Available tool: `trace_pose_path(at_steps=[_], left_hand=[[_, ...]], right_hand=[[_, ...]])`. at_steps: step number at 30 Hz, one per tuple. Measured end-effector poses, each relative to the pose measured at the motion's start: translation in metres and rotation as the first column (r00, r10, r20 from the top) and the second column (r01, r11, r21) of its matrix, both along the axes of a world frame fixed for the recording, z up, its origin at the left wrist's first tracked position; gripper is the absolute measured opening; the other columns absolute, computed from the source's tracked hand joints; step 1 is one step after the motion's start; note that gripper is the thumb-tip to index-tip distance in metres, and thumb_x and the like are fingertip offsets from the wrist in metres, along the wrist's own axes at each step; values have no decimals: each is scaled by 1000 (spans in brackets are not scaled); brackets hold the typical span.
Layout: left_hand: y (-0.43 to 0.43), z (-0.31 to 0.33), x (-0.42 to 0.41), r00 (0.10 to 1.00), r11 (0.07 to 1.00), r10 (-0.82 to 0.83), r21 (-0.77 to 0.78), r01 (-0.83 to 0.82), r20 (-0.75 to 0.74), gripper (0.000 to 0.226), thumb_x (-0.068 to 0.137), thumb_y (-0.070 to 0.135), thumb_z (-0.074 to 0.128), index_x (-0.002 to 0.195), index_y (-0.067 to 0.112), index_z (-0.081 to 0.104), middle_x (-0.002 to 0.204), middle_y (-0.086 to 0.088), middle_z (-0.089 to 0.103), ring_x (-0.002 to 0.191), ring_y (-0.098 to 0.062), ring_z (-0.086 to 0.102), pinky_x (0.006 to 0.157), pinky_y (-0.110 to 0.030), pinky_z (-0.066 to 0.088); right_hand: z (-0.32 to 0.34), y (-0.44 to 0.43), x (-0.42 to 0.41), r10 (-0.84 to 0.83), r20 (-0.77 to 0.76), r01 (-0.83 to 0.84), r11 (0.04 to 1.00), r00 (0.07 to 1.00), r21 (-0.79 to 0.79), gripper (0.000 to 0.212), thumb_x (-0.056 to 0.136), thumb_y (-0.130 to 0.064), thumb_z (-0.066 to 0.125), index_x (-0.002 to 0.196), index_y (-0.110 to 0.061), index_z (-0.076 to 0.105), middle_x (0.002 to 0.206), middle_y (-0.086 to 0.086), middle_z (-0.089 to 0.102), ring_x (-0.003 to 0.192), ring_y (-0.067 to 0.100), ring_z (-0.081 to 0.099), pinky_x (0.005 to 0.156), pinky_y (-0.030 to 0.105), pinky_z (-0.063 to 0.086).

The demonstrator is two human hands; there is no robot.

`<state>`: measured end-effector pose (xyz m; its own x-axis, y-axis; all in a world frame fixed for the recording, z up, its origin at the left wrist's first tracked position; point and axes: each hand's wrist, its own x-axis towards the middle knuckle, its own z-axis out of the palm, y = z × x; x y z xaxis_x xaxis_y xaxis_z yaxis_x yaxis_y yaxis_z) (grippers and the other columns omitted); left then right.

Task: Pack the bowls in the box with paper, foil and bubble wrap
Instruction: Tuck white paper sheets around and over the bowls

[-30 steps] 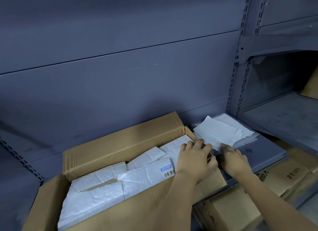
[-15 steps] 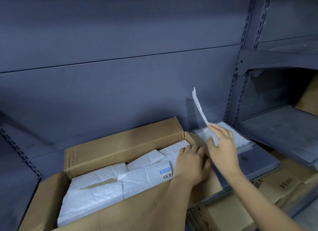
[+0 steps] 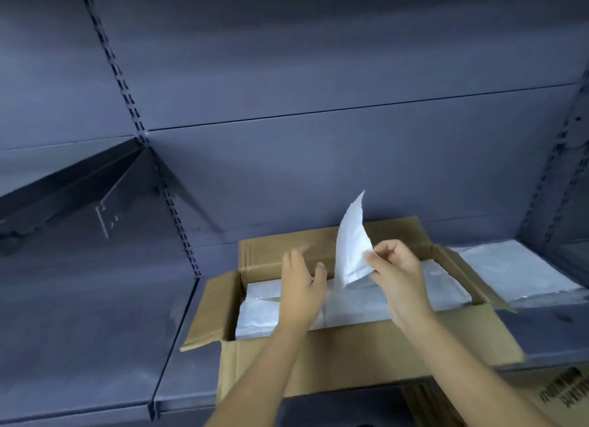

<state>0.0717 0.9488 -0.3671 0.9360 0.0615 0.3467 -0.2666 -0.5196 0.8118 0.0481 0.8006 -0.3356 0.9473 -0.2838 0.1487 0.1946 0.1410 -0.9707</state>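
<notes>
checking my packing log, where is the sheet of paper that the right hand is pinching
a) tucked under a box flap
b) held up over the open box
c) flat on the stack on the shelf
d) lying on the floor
b: the right hand pinches the sheet of paper at its lower edge, and it stands upright above the open box, apart from the stack beside it.

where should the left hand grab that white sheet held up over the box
Probably the free left edge of the sheet, pinched from the left. It stands nearly upright over the box, the right hand pinches its right edge, and the open left hand hovers just beside that free edge.
</notes>
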Motion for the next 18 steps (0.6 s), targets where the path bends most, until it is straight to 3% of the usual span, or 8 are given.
trace_pose_path(at_steps=[2,4,7,10,14,16,18], left_hand=[[21,3,-5,996,992,12,-126,-22,-86,33,96,21,45,129,16,44,127,6,42,98,16,42,77,-4,34],[39,5,-10,985,973,-1,-229,-40,-175,33,97,27,45,129,19,44,128,9,44,105,9,44,83,-6,34],[63,9,-18,955,932,-68,-360,-42,-288,33,94,39,50,123,24,47,119,13,53,108,-5,52,93,-22,43],[81,15,-26,945,876,-95,-478,-70,-313,34,90,16,59,121,26,48,113,12,55,101,-7,57,78,-23,49],[105,21,-29,957,875,-68,-478,-78,-281,43,87,-1,55,116,30,52,116,8,56,105,-15,58,79,-28,52],[115,25,-26,961,902,-31,-422,-91,-274,40,87,1,55,115,29,55,116,6,58,108,-18,59,85,-33,53],[120,28,-22,959,912,20,-389,-133,-283,35,86,12,57,114,32,56,117,7,57,109,-19,58,93,-43,51]], right_hand=[[3,13,3,136,-15,-131,975,991,182,22,87,5,50,75,-13,50,71,0,45,67,12,45,66,26,46],[8,24,1,248,-32,-228,929,968,293,21,87,7,41,82,-11,51,79,5,52,74,18,51,63,30,48],[7,36,-1,339,-111,-294,908,934,300,29,88,4,36,104,-8,56,100,12,63,87,24,58,64,34,50],[-3,40,0,430,-199,-386,895,881,224,31,93,-4,39,117,-11,58,115,10,65,99,25,62,74,39,52],[-14,45,3,498,-315,-538,841,808,-50,21,90,-27,57,107,-19,66,110,7,70,103,25,64,92,43,48],[-17,55,6,429,-325,-506,839,843,-202,16,90,-23,58,99,-12,65,96,9,68,90,26,62,79,38,47],[-18,68,9,345,-288,-419,872,893,-254,14,89,-19,57,86,-5,58,80,6,57,75,20,52,66,30,39]])
